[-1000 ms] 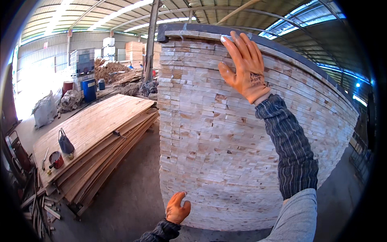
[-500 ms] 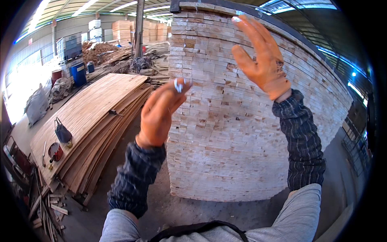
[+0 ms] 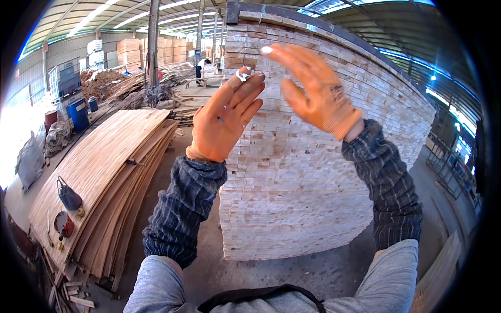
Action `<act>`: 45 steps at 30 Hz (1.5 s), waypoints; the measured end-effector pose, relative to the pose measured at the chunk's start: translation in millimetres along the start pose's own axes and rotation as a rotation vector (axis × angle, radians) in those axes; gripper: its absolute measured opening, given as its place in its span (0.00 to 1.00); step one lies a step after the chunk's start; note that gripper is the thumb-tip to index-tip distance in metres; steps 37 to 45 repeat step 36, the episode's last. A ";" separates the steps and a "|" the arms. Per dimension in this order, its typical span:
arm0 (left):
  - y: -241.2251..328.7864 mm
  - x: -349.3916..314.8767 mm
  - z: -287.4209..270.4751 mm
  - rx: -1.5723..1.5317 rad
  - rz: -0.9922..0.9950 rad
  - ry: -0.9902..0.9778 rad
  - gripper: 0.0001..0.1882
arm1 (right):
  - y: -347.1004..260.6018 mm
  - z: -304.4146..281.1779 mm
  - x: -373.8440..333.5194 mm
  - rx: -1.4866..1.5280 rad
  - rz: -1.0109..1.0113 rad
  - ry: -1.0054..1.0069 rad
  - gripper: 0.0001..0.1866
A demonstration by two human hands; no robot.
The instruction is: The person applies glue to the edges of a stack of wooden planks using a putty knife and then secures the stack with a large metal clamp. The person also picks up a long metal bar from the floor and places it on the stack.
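A tall stack of pale sawn wooden boards (image 3: 313,198) with a dark cover on top rises straight ahead. Both my hands wear orange gloves and are raised in front of its upper part. My left hand (image 3: 224,122) shows its back, fingers stretched up and close together, with a small white ring-shaped piece (image 3: 241,76) pinched at the fingertips. My right hand (image 3: 313,94) is just to its right, fingers spread and a little blurred, holding nothing. Whether either hand touches the boards I cannot tell. Dark striped sleeves cover both forearms.
A low, long pile of thin veneer sheets (image 3: 104,177) lies to the left, with a black bag (image 3: 68,195) and a red tin (image 3: 63,224) on its near end. Scrap wood litters the lower left floor. A blue barrel (image 3: 79,113), sacks, a post (image 3: 152,47) and a distant person (image 3: 200,67) stand behind.
My left hand rose from low near the floor up to the stack's upper part, carrying the small white piece. My right hand came off the boards' top edge and moved left, toward the left hand.
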State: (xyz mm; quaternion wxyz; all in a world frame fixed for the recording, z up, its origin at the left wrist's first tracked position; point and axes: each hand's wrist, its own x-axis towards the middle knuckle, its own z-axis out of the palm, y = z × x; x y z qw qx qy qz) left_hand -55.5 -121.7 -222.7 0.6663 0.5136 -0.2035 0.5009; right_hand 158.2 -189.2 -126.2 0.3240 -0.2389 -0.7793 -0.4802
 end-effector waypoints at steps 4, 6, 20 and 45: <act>6.4 1.4 5.2 0.594 0.160 -0.068 0.26 | -21.0 19.9 12.0 0.152 0.019 0.048 0.31; 8.6 -1.7 10.5 0.906 0.235 -0.075 0.19 | -20.1 31.3 6.8 0.210 0.022 0.027 0.32; 21.3 -11.5 -6.4 -0.281 -0.192 0.037 0.23 | -35.4 47.2 -12.7 0.307 -0.005 0.028 0.38; 34.0 -47.4 -24.4 -0.078 -0.189 0.096 0.42 | 16.0 35.3 23.6 0.487 0.182 0.095 0.28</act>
